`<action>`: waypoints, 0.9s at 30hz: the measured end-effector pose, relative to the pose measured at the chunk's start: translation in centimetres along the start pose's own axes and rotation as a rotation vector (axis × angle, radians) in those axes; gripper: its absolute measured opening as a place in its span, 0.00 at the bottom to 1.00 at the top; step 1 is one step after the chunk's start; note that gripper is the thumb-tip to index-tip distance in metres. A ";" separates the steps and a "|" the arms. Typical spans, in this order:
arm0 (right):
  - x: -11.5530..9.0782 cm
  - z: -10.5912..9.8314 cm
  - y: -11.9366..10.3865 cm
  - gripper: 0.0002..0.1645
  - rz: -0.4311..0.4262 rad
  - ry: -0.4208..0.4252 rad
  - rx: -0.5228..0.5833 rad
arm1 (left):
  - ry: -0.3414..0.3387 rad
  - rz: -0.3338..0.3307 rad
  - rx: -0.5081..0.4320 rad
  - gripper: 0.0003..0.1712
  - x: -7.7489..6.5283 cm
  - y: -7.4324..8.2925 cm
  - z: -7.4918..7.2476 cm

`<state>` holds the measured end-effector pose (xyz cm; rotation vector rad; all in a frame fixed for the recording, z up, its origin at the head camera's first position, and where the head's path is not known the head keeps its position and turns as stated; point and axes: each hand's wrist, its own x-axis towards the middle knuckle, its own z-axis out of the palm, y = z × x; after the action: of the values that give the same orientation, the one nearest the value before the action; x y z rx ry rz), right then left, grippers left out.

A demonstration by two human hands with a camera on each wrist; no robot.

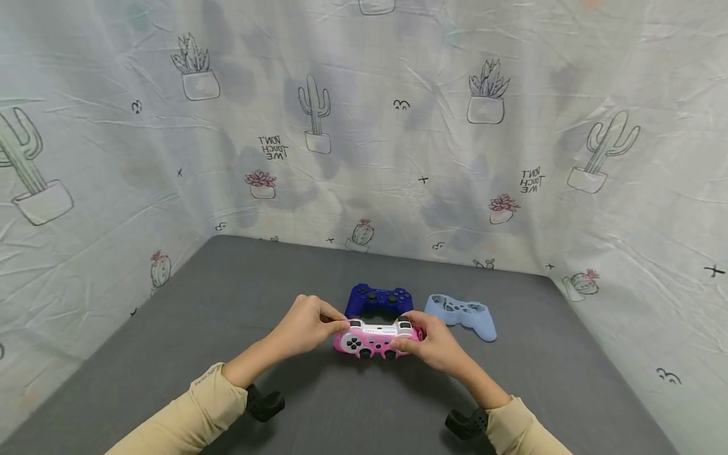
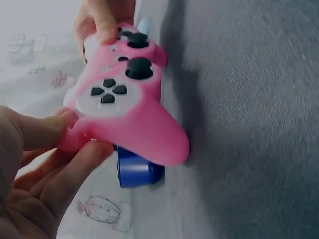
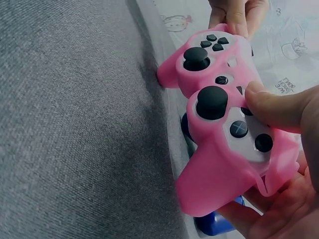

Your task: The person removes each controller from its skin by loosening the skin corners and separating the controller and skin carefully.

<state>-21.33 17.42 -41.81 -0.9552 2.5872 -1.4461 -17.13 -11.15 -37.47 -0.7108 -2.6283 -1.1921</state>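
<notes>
Both hands hold a white game controller point(image 1: 380, 330) in a pink silicone cover point(image 2: 144, 129), raised above the grey table. At its left shoulder, my left hand point(image 1: 307, 324) pinches the cover's edge between thumb and fingers. My right hand point(image 1: 436, 342) grips the other end, the thumb on the face near the buttons and the fingers underneath, as the right wrist view shows. There, a flap of the pink cover point(image 3: 281, 172) stands away from the controller's right side. The sticks and the direction pad show through the cover's openings.
Just behind the held controller lies a dark blue controller point(image 1: 380, 297). To its right is an empty light blue silicone cover point(image 1: 462, 314). The grey table point(image 1: 227, 297) ends at a hanging cloth point(image 1: 364, 158) with printed cactus drawings.
</notes>
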 end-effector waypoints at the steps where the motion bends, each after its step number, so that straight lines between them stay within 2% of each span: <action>1: 0.0 0.0 0.0 0.18 0.001 0.001 -0.002 | 0.002 -0.021 -0.007 0.04 0.0 0.2 0.1; 4: 0.1 -0.1 -0.2 0.18 0.006 0.005 -0.012 | 0.023 -0.038 0.007 0.09 0.0 0.9 0.5; 7: 0.1 -0.3 -0.3 0.18 0.013 0.010 -0.017 | 0.038 0.017 0.095 0.15 0.1 1.5 1.0; 9: 0.1 -0.3 -0.3 0.18 0.021 0.011 -0.016 | 0.048 0.078 0.183 0.15 0.3 1.9 1.3; 11: 0.1 -0.4 -0.2 0.18 0.024 0.010 -0.014 | 0.053 0.120 0.254 0.10 0.4 2.3 1.6; 13: 0.0 -0.4 -0.3 0.18 0.024 0.008 -0.011 | 0.059 0.132 0.304 0.08 0.7 2.5 1.9; 15: 0.0 -0.3 -0.3 0.18 0.016 0.008 0.000 | 0.056 0.119 0.325 0.11 0.9 2.5 2.1; 18: -0.1 -0.2 -0.2 0.18 0.004 0.007 0.014 | -0.017 0.079 0.317 0.14 1.4 1.9 2.1; 24: -0.3 -0.1 -0.2 0.19 -0.004 -0.004 0.033 | -0.305 0.052 0.144 0.13 3.2 0.8 1.4; 27: -0.1 0.1 -0.1 0.18 0.000 -0.003 0.028 | -0.379 0.034 0.109 0.11 4.1 0.9 1.0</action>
<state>-21.17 17.41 -41.81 -0.9534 2.5575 -1.4758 -20.21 -8.45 -36.15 -1.0460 -2.9389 -0.9749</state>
